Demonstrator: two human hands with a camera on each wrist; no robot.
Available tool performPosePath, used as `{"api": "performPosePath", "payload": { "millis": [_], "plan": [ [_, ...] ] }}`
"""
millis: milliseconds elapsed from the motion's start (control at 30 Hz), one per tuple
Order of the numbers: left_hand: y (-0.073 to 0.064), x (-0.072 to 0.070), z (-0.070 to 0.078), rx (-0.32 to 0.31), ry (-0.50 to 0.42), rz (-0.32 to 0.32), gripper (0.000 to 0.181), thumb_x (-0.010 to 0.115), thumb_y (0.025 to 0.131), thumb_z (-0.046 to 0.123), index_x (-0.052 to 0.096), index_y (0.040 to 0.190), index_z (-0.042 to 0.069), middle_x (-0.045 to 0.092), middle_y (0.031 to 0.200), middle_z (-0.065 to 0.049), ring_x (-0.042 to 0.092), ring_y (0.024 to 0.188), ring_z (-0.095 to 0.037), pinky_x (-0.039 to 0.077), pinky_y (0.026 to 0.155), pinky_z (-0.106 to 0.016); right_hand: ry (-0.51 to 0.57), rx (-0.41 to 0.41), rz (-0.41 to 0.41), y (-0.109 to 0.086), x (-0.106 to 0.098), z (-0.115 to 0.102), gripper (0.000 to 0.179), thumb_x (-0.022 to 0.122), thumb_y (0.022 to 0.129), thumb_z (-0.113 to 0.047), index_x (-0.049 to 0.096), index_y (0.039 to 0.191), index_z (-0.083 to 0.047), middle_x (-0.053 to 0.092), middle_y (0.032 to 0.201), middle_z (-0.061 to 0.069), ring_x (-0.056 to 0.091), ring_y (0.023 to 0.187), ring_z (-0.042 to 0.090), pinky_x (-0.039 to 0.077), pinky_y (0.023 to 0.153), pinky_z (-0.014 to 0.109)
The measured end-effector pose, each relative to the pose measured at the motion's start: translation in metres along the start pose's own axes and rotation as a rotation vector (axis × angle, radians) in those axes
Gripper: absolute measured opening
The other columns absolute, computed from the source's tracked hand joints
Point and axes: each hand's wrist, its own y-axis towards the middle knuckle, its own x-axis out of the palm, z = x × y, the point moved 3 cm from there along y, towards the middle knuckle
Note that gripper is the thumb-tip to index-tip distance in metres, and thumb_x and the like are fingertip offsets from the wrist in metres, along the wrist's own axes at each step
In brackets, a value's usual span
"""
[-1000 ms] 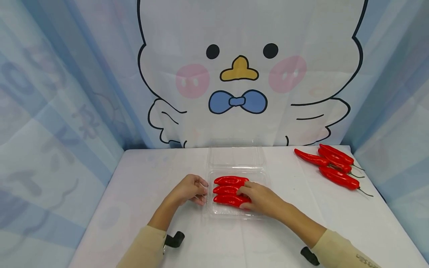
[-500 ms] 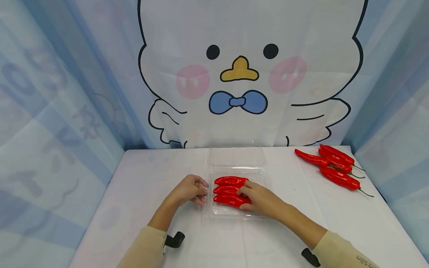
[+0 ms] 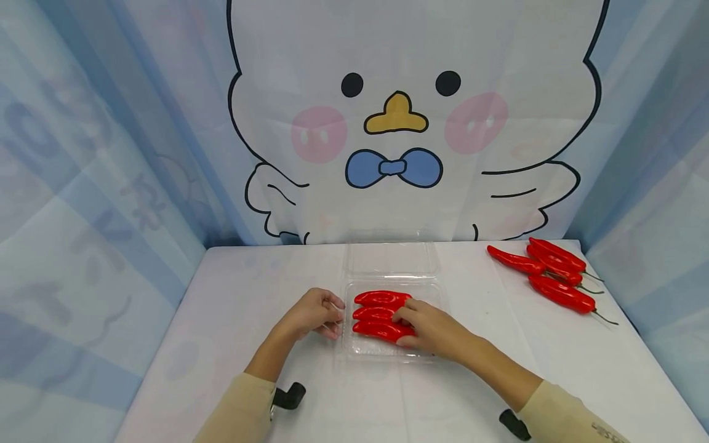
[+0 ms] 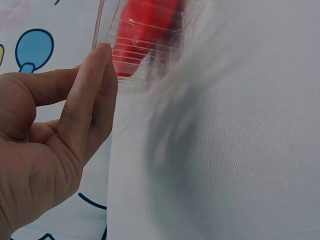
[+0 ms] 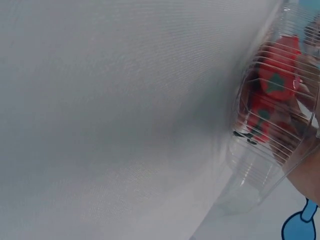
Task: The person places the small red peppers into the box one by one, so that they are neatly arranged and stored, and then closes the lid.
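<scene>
A clear plastic clamshell box (image 3: 365, 352) lies open on the table, its lid (image 3: 390, 258) folded back. Three shiny red chili peppers (image 3: 376, 331) lie side by side in its base. My left hand (image 3: 316, 312) is at the box's left side and pinches the rim; in the left wrist view its fingertips (image 4: 103, 49) meet that rim. My right hand (image 3: 429, 326) reaches in from the right and grips the front pepper at its stem end, with a finger over the middle one. Green stem caps (image 5: 275, 82) show through the ribbed wall in the right wrist view.
More red chili peppers (image 3: 562, 294) with thin green stems lie in a loose pile at the table's back right. A white cloth covers the table (image 3: 232, 289). Behind stands a curtain (image 3: 399, 209) with a cartoon bird, and blue curtains close both sides.
</scene>
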Motion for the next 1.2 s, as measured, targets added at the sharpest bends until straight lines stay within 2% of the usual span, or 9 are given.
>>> {"api": "performPosePath", "payload": {
  "millis": [400, 867, 1200],
  "plan": [
    [-0.001, 0.000, 0.002, -0.007, 0.008, 0.008, 0.019, 0.069, 0.096, 0.002, 0.063, 0.113, -0.004, 0.070, 0.082, -0.014, 0.069, 0.060, -0.018, 0.064, 0.059, -0.031, 0.022, 0.017, 0.018, -0.005, -0.006, 0.004, 0.041, 0.088, 0.082, -0.032, 0.071, 0.117, -0.020, 0.066, 0.115, -0.002, 0.062, 0.105, 0.014, 0.063, 0.085, 0.029],
    [-0.002, 0.000, 0.002, -0.013, 0.000, 0.005, 0.020, 0.069, 0.095, 0.001, 0.063, 0.113, -0.005, 0.070, 0.081, -0.014, 0.070, 0.060, -0.018, 0.064, 0.059, -0.031, 0.024, 0.036, 0.087, -0.014, -0.025, 0.013, 0.041, 0.087, 0.084, -0.031, 0.070, 0.118, -0.017, 0.066, 0.106, -0.001, 0.065, 0.095, 0.014, 0.061, 0.079, 0.021],
    [-0.002, 0.000, 0.004, -0.014, 0.013, 0.011, 0.019, 0.069, 0.096, 0.002, 0.063, 0.114, -0.003, 0.071, 0.082, -0.014, 0.070, 0.060, -0.018, 0.064, 0.059, -0.031, 0.044, 0.085, 0.155, -0.022, -0.045, 0.029, 0.042, 0.087, 0.084, -0.025, 0.070, 0.120, -0.014, 0.068, 0.109, 0.002, 0.067, 0.098, 0.018, 0.063, 0.081, 0.030]
  ]
}}
